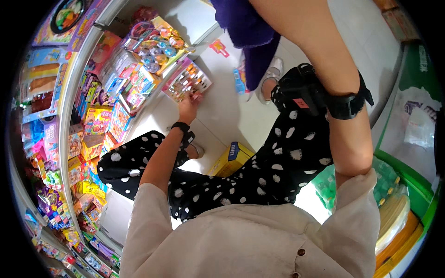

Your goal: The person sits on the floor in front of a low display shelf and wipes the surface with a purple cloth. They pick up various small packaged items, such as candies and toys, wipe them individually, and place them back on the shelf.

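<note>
My left hand (188, 107) reaches to the low shelf and grips the near edge of a shallow pink-edged display box (189, 79) filled with small items. The fingers are bent at its rim, partly hidden. My right arm stretches up past the top edge of the picture, so its hand is out of sight. Beside that arm hangs a dark purple cloth (241, 23), its lower end dangling above the floor. On the floor lie a pink plastic piece (219, 47) and a blue-and-pink packet (239, 81).
Shelves packed with colourful boxes (98, 121) and a tray of capsule-like toys (161, 51) curve along the left. A yellow box (230, 159) stands on the floor between my legs. At right are green wrapped bottles (385, 178), a round wooden item (394, 217) and a green-edged container (382, 134).
</note>
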A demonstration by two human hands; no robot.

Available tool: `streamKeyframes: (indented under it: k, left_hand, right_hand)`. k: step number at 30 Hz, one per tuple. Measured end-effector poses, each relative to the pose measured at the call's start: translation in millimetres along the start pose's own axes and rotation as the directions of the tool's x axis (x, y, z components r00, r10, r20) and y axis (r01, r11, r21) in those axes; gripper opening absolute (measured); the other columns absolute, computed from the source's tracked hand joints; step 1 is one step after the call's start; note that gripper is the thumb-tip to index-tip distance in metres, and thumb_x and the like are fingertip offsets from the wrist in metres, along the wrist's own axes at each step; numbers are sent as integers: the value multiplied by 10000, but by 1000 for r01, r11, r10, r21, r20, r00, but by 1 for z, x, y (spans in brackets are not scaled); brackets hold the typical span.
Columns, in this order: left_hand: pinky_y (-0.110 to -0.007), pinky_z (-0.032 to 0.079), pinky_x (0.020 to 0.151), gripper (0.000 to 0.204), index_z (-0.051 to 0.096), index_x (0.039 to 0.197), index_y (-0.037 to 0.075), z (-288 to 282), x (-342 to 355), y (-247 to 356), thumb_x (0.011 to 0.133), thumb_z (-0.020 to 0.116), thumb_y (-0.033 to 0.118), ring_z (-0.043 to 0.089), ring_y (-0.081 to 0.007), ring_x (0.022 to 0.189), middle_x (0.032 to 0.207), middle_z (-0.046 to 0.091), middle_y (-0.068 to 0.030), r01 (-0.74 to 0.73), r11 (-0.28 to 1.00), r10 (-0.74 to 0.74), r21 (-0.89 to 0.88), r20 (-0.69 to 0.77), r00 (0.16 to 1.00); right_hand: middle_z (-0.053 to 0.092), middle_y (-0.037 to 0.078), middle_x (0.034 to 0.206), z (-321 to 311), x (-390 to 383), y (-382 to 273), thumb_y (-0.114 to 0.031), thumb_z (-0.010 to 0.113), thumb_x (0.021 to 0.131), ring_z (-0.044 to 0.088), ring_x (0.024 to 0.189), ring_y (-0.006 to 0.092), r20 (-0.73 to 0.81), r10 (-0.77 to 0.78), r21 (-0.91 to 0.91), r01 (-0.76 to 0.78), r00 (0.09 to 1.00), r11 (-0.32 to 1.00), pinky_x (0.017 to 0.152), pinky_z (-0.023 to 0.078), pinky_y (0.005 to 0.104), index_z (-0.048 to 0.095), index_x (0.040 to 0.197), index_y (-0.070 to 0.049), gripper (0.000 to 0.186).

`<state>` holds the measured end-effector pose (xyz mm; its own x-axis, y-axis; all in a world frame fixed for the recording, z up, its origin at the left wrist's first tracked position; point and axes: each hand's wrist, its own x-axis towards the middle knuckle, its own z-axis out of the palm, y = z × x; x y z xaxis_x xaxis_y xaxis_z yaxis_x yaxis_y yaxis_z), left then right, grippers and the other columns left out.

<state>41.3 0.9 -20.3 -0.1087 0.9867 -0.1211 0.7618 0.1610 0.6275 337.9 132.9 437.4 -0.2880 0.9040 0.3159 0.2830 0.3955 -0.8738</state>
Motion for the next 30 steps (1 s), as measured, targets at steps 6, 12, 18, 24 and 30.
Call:
streamKeyframes:
  k: [6, 12, 18, 24, 30]
  left_hand:
    - [-504, 526, 757, 308, 485, 1160, 70, -22, 11, 4, 931, 668, 166, 678, -444, 903, 962, 712, -209, 113, 991, -106, 67, -100, 989]
    - [-491, 487, 850, 339, 549, 1191, 64, -30, 12, -34, 922, 681, 222, 639, -405, 984, 1047, 687, -167, 19, 958, 14, 287, -115, 993]
    - [-457, 431, 951, 365, 590, 1202, 73, 6, 22, -16, 898, 690, 251, 535, -334, 1136, 1276, 566, -104, -78, 908, 144, 413, -131, 981]
    - [-465, 419, 968, 288, 645, 1114, 61, 2, 19, -6, 888, 689, 233, 524, -324, 1149, 1329, 534, -96, -51, 878, 129, 476, -132, 983]
    - [-463, 434, 945, 227, 689, 947, 44, -11, 26, -5, 802, 761, 202, 564, -313, 1076, 1220, 590, -113, -218, 946, 243, 242, -77, 967]
  right_hand:
    - [660, 241, 918, 24, -16, 43, -112, 691, 878, 638, 873, 398, -185, -424, -143, 402, 887, 904, 806, 514, 431, 681, 926, 45, 165]
    - [638, 246, 968, 45, 4, 62, -133, 686, 879, 616, 944, 419, -170, -445, -94, 435, 879, 896, 858, 495, 455, 663, 921, 42, 182]
    - [643, 233, 956, 10, -20, 26, -117, 683, 874, 629, 904, 398, -76, -272, -141, 260, 959, 955, 809, 503, 434, 657, 920, 48, 173]
    - [658, 225, 967, 5, -16, 35, -102, 690, 875, 648, 901, 373, -147, -191, -64, 183, 970, 981, 805, 524, 417, 662, 957, 48, 174]
    - [674, 217, 979, -10, -19, 40, -88, 697, 875, 667, 897, 348, -248, -123, -47, 115, 961, 992, 802, 545, 401, 666, 995, 48, 184]
